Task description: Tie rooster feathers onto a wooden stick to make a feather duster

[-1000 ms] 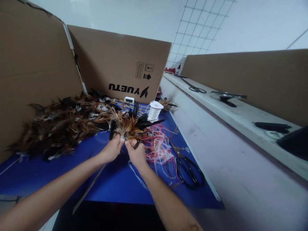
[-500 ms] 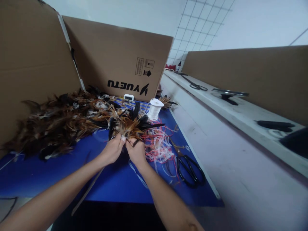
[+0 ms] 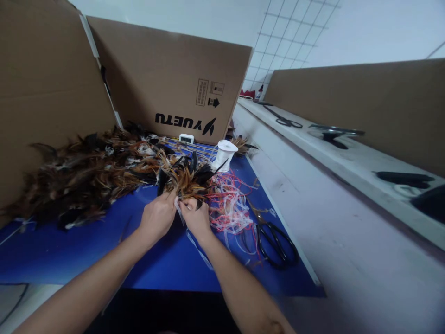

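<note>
A bundle of brown and black feathers (image 3: 189, 181) fans out upward just beyond my two hands. My left hand (image 3: 158, 217) is closed around the base of the bundle, its fingers curled and partly hidden. Close beside it, my right hand (image 3: 196, 218) pinches at the same base, where a short white ribbon (image 3: 179, 211) shows between the hands. Exactly how the ribbon runs round the base is hidden by the fingers. Right of my hands lies a tangle of red and white strips (image 3: 232, 206), and behind it stands a white spool (image 3: 225, 155).
Large scissors (image 3: 276, 246) with black handles lie near the right edge of the blue tabletop (image 3: 167, 273). A long heap of feathers (image 3: 86, 176) covers the back left. Cardboard panels (image 3: 167, 74) stand behind. Smaller scissors (image 3: 288, 123) lie on the white ledge (image 3: 368, 160).
My left hand has turned over slightly, its back now facing up more. The white ribbon shows more below the fingers. The stick under my left forearm is now almost hidden.
</note>
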Demonstrator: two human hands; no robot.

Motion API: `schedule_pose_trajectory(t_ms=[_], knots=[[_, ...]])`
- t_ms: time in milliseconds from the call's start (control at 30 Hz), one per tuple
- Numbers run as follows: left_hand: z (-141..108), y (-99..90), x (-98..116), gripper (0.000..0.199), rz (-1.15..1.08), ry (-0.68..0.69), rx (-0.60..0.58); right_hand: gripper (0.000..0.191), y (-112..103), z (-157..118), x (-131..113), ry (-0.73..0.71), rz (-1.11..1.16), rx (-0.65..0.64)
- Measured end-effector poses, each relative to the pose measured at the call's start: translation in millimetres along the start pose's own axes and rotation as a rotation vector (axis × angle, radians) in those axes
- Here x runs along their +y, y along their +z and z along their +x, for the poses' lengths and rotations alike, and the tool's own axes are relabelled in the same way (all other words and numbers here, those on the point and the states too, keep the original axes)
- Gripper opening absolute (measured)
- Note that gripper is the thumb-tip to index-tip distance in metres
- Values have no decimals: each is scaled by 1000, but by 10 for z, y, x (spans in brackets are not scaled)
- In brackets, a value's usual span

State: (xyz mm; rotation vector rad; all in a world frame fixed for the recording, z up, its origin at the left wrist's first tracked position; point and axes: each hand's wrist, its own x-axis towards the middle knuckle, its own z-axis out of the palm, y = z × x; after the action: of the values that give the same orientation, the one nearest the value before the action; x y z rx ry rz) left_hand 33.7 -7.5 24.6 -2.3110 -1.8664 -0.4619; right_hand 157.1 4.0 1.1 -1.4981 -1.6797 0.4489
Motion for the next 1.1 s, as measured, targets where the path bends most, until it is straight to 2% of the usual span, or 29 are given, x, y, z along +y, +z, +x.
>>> schedule_pose_trajectory(t_ms=[133, 267, 467, 633, 900, 1000, 1100], knots=[[-16, 28, -25, 38, -21, 30, 139, 25, -36, -4, -32, -5, -52, -14], [-22, 71, -105, 33, -172, 77, 249, 25, -77, -6, -35, 11, -48, -27], [10, 110, -231, 27, -340, 154, 365, 22, -92, 6, 9, 43, -35, -37], [29, 69, -299, 26, -325, 225, 315, 22, -92, 10, 19, 52, -31, -50], [139, 45, -366, 18, -467, 495, 277, 27, -65, 42, 101, -33, 4, -95], [198, 57, -399, 14, -609, 589, 182, 27, -53, 50, 133, 26, 104, -141], [242, 80, -439, 15, -713, 584, 57, 27, -43, 52, 147, 62, 195, -184]])
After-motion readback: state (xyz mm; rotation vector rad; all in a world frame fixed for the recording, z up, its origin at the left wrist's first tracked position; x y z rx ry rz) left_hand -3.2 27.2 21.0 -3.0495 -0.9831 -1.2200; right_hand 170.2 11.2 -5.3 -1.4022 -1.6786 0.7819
